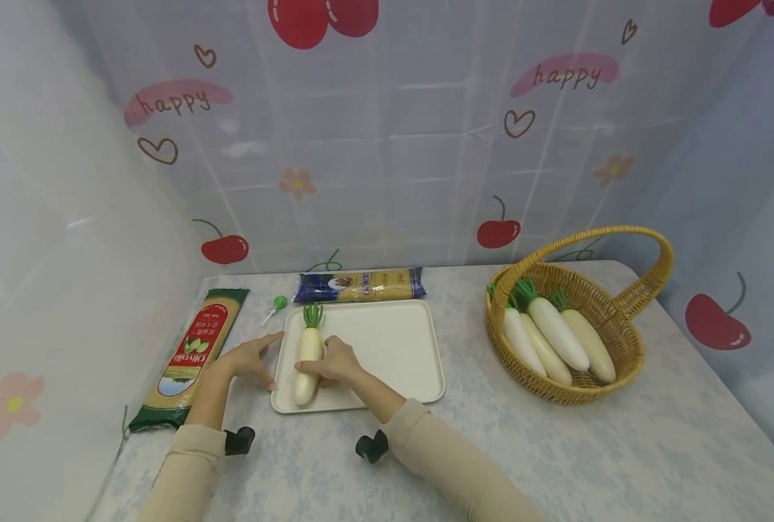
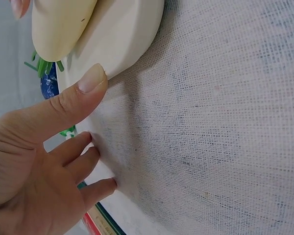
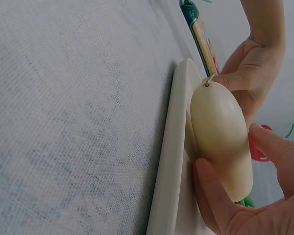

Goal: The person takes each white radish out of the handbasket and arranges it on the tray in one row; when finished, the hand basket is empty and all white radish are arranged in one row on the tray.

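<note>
A white radish [image 1: 309, 346] with a short green top lies lengthwise over the left part of a white rectangular tray [image 1: 393, 355]. My right hand [image 1: 338, 360] grips it from the right, thumb on one side and fingers on the other, as the right wrist view shows on the pale radish [image 3: 220, 129]. At the tray's left edge is my left hand [image 1: 250, 360], holding nothing. Its thumb [image 2: 71, 105] points at the tray rim [image 2: 137, 54], and whether they touch I cannot tell. Its other fingers are slightly bent over the cloth.
A red and gold pasta packet [image 1: 191, 359] lies left of the left hand. Behind the tray is a blue and gold packet [image 1: 367, 286], with a green lollipop [image 1: 280, 302] beside it. At the right a wicker basket [image 1: 563, 394] with a tall handle holds several radishes [image 1: 559, 333].
</note>
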A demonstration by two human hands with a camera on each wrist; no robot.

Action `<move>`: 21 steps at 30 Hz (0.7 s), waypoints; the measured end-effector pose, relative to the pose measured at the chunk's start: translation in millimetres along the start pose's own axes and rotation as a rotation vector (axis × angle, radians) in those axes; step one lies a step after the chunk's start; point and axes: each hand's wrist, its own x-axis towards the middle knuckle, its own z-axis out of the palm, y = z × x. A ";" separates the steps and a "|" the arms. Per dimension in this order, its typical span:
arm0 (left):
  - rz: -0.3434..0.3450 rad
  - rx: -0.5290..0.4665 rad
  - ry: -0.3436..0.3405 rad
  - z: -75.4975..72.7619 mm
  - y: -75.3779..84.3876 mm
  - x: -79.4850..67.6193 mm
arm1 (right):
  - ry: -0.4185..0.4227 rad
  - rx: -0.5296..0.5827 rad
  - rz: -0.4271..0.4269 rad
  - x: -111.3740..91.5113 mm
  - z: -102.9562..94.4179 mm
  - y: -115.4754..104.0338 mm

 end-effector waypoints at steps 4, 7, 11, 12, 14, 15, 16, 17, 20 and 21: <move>0.004 0.002 0.004 0.8 -1.5 0.9 | -0.004 -0.007 -0.011 -2.1 -1.8 1.5; -0.001 -0.003 0.004 1.1 -1.9 2.0 | -0.017 0.026 -0.009 -5.2 -4.6 3.5; -0.009 0.001 0.004 1.0 -3.5 3.9 | -0.036 0.063 -0.016 -9.1 -9.6 7.2; -0.014 -0.004 0.006 1.1 -4.0 4.4 | -0.037 0.051 -0.022 -9.7 -10.8 8.3; -0.014 -0.004 0.007 1.5 -5.1 5.2 | -0.034 0.024 -0.029 -10.7 -13.2 10.9; -0.014 -0.004 0.007 1.8 -5.7 5.7 | -0.033 0.012 -0.032 -11.1 -14.6 12.2; -0.015 -0.011 0.008 2.2 -6.2 6.0 | -0.034 0.006 -0.032 -11.6 -16.1 13.5; -0.016 -0.015 0.009 2.5 -6.4 6.2 | -0.035 0.001 -0.031 -12.4 -18.1 14.5; -0.009 -0.010 0.010 2.6 -6.7 5.9 | -0.050 0.037 -0.019 -15.1 -25.2 17.1; -0.008 -0.010 0.010 2.6 -6.8 5.7 | -0.055 0.053 -0.019 -16.1 -28.0 17.7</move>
